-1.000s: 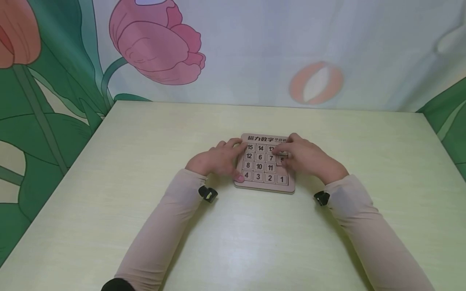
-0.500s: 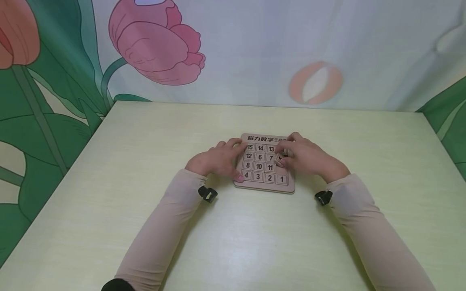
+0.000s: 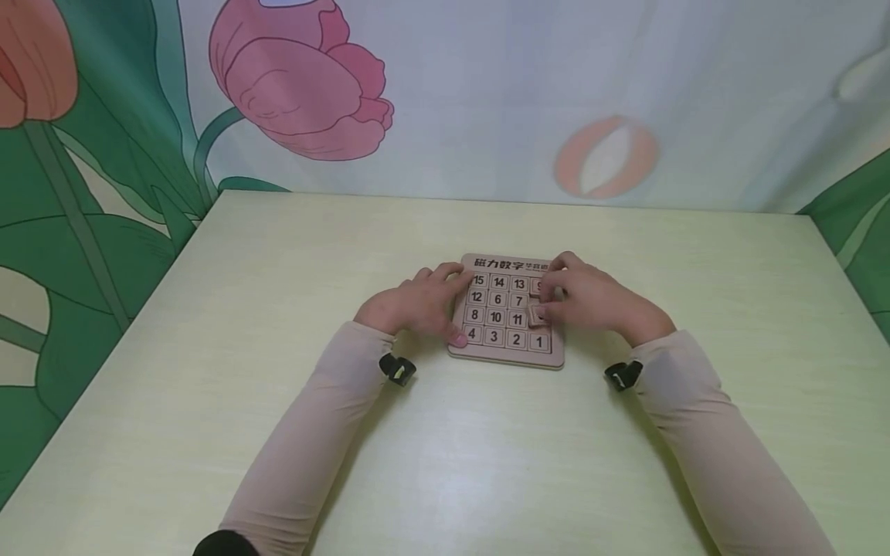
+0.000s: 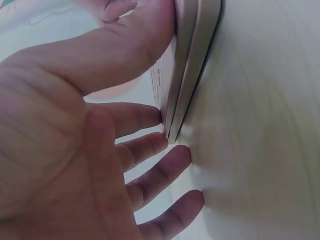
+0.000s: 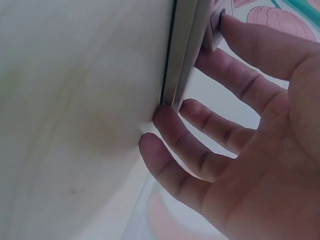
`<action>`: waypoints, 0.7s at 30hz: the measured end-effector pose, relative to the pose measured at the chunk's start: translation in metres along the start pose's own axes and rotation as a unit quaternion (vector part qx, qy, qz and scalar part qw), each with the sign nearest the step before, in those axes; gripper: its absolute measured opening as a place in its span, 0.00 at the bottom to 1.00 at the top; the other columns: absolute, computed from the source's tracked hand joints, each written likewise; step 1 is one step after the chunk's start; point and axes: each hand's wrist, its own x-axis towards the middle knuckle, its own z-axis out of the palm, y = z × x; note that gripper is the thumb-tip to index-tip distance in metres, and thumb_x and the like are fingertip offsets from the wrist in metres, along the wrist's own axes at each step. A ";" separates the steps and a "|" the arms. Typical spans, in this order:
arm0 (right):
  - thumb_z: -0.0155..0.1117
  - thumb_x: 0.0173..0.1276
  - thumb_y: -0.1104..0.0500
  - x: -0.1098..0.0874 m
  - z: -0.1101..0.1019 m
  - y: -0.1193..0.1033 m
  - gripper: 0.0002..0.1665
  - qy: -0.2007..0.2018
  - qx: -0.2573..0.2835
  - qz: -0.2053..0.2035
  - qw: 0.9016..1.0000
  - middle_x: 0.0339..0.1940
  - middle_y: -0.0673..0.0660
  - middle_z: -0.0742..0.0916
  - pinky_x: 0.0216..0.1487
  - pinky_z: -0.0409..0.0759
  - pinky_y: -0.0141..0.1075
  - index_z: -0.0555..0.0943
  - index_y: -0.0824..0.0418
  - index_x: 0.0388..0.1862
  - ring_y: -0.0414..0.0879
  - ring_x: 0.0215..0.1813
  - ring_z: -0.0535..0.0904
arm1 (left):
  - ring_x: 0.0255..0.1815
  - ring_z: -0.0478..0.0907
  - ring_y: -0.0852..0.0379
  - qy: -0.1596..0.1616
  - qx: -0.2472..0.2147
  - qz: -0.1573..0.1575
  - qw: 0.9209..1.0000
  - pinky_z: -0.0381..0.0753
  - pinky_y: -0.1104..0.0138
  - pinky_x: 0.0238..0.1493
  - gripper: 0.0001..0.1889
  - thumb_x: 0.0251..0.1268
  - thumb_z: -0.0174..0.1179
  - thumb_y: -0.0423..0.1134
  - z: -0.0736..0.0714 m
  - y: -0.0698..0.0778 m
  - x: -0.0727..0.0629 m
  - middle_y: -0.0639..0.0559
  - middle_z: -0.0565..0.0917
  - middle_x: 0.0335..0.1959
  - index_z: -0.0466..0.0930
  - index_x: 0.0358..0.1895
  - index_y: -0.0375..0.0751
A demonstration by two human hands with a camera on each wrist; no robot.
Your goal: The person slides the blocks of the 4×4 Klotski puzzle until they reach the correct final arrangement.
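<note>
A flat number sliding puzzle (image 3: pixel 505 357) lies on the table, with rows of square numbered tiles. My left hand (image 3: pixel 422 306) rests at its left side, thumb on the near left corner and a fingertip at the upper left. In the left wrist view its fingers (image 4: pixel 165 165) are fairly straight, some touching the table. My right hand (image 3: pixel 591 301) is over the right column and pinches a number tile (image 3: pixel 535 316) between thumb and index finger. That tile sits tilted beside the 11; its number is hidden. Other right fingers (image 5: pixel 192 150) touch the board's edge and the table.
The pale table (image 3: pixel 445 463) spreads around the board. Behind it hangs a backdrop (image 3: pixel 473 100) printed with flowers and leaves. Black wrist devices (image 3: pixel 397 370) sit at both cuffs, near the tabletop.
My right hand has lifted the 5 tile from beside the 7 and brought it nearer, beside the 11. The 9 tile shows more now. My left hand stays in place.
</note>
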 end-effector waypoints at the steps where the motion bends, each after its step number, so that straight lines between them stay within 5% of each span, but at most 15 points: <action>1: 0.67 0.70 0.60 0.000 0.000 0.000 0.05 0.001 0.000 -0.002 1.000 0.59 0.64 0.73 0.52 0.74 0.52 0.82 0.57 0.33 0.59 0.52 0.75 | 0.76 0.54 0.41 0.000 0.001 0.000 1.000 0.62 0.47 0.70 0.57 0.57 0.73 0.55 0.000 0.000 0.000 0.49 0.46 0.82 0.45 0.83 0.50; 8: 0.62 0.71 0.65 0.000 -0.002 0.002 0.07 0.010 0.018 0.012 1.000 0.59 0.63 0.75 0.58 0.73 0.54 0.82 0.59 0.30 0.60 0.55 0.74 | 0.75 0.55 0.41 0.001 0.002 -0.001 1.000 0.63 0.47 0.70 0.57 0.57 0.73 0.55 0.000 0.001 0.001 0.49 0.46 0.82 0.44 0.83 0.50; 21: 0.68 0.68 0.60 -0.002 0.000 -0.007 0.01 -0.010 -0.011 -0.006 1.000 0.58 0.65 0.72 0.53 0.72 0.53 0.85 0.56 0.35 0.62 0.53 0.72 | 0.76 0.54 0.41 0.000 -0.002 -0.001 1.000 0.61 0.47 0.71 0.56 0.58 0.72 0.55 0.000 0.001 -0.001 0.49 0.45 0.83 0.44 0.83 0.49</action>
